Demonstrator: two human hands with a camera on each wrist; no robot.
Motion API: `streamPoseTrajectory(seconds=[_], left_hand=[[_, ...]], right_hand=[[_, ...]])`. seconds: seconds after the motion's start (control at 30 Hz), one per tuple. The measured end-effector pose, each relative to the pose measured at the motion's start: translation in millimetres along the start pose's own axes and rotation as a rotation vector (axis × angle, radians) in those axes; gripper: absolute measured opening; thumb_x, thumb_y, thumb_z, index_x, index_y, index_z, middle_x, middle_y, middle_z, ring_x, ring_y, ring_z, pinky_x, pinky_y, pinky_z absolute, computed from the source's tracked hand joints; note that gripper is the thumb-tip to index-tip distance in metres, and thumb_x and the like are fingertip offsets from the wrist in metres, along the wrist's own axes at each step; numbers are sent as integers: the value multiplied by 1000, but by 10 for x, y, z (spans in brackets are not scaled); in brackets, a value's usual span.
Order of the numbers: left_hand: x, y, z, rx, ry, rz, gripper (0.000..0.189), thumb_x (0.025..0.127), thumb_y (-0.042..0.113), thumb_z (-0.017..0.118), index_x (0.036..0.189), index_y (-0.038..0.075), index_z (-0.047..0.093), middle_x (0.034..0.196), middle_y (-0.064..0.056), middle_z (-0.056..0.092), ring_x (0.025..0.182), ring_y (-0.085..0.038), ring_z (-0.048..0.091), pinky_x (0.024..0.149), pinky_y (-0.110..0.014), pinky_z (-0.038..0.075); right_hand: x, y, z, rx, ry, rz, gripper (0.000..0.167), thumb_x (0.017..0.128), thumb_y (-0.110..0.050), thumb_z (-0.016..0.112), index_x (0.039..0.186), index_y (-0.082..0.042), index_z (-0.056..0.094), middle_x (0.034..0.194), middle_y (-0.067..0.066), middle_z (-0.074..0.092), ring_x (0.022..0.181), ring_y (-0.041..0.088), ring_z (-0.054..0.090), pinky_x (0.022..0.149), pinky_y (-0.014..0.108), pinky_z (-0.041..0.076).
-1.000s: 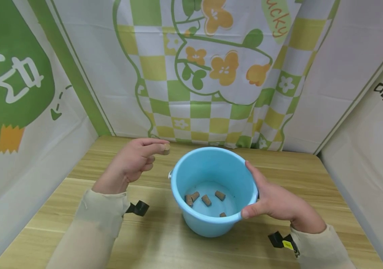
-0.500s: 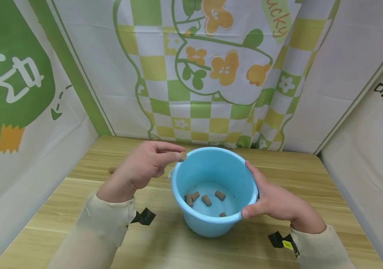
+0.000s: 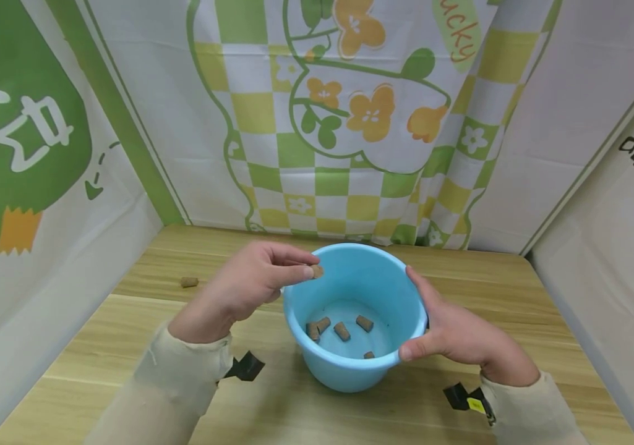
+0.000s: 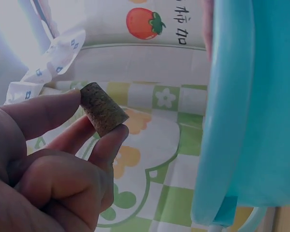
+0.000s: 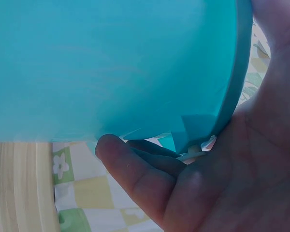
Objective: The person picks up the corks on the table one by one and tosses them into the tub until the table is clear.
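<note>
Between thumb and fingertips my left hand [image 3: 255,281] pinches a cork [image 4: 104,108], held over the left rim of a light blue bucket [image 3: 350,364]. In the left wrist view the cork is tilted, its round end toward the thumb. My right hand [image 3: 450,330] grips the bucket's right side, thumb on the near rim and fingers around the outer wall [image 5: 111,72]. Several brown corks lie on the bucket floor, among them a cork [image 3: 341,331] in the middle and a cork [image 3: 364,322] farther right.
A single cork [image 3: 189,282] lies on the wooden table [image 3: 144,346], left of the bucket. A patterned cloth [image 3: 350,204] hangs behind the table, with printed panels at both sides. The bucket's white handle joint shows near my right palm.
My left hand has moved right with its cork, from beside the bucket to over its rim. The lone cork on the table has come into view behind it. My right hand stays put.
</note>
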State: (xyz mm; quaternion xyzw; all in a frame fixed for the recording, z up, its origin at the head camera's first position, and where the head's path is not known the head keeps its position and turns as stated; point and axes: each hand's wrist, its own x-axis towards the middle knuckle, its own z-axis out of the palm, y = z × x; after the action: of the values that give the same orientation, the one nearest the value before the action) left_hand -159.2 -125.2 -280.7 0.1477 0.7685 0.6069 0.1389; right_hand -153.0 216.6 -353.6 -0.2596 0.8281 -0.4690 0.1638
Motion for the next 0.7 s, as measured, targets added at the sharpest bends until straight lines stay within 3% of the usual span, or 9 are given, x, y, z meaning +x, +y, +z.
streamPoseTrajectory(seconds=[0.07,0.13,0.3,0.7], left_hand=[[6,-3,22,27,38,-22,27,92,13,72,117,2,73,112,-8,70,91,-22,65,75,-35,54],[14,-9,37,61,98,-36,24,92,11,70,114,5,75,116,-7,68,99,-26,63,79,-39,54],[17,-18,33,135,212,-67,22,91,8,66,110,9,77,117,-9,67,87,-25,54,66,-32,47],[26,-30,23,82,208,-72,24,91,7,67,114,3,74,112,-14,69,49,-12,35,48,-22,34]], right_hand=[[1,-3,0,1,-1,1,132,75,-30,90,159,-24,-11,151,21,31,122,38,49,90,46,47],[1,-5,0,-1,-2,3,132,75,-31,90,159,-24,-11,150,21,31,121,37,49,90,45,47],[3,-7,-3,0,-2,7,132,75,-30,90,159,-25,-12,152,20,30,122,36,49,91,45,46],[-9,0,-7,-7,0,3,132,75,-32,90,159,-25,-11,151,21,30,122,38,48,91,46,46]])
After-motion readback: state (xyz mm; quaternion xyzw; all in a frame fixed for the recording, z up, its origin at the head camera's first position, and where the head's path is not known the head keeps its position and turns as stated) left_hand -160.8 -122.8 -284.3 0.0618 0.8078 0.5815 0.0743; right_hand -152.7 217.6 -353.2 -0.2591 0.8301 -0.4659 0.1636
